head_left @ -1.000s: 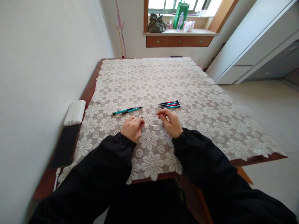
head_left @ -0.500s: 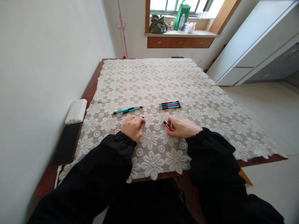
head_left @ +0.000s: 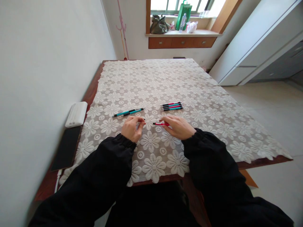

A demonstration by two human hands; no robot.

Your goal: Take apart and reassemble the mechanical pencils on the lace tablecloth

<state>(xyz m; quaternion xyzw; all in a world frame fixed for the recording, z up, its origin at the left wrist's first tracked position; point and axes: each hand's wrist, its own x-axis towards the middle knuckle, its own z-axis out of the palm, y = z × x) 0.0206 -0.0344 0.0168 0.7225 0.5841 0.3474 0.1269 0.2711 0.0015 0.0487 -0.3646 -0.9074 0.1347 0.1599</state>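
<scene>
My left hand [head_left: 133, 128] is closed, thumb and forefinger pinching one end of a thin whitish pen refill [head_left: 151, 120]. A small dark tip shows at those fingertips. The refill points right, its far end near my right fingertips; whether they touch it I cannot tell. My right hand [head_left: 178, 126] is closed around a red pen barrel [head_left: 161, 124], whose black end points left toward my left hand. Beyond the left hand lie two teal-and-black pens [head_left: 128, 112], overlapping lengthwise. Several red and teal pens [head_left: 172, 106] lie side by side beyond my right hand.
A lace tablecloth [head_left: 151, 142] covers the table. At the left edge are a white power bank [head_left: 76, 114] and a dark phone [head_left: 66, 148] with a white cable [head_left: 57, 181]. Bags and a bottle [head_left: 182, 22] stand on the far windowsill.
My right hand has moved left, closer to my left hand. The red barrel has turned from slanting to nearly level, its black end now toward the left. The left hand has barely moved.
</scene>
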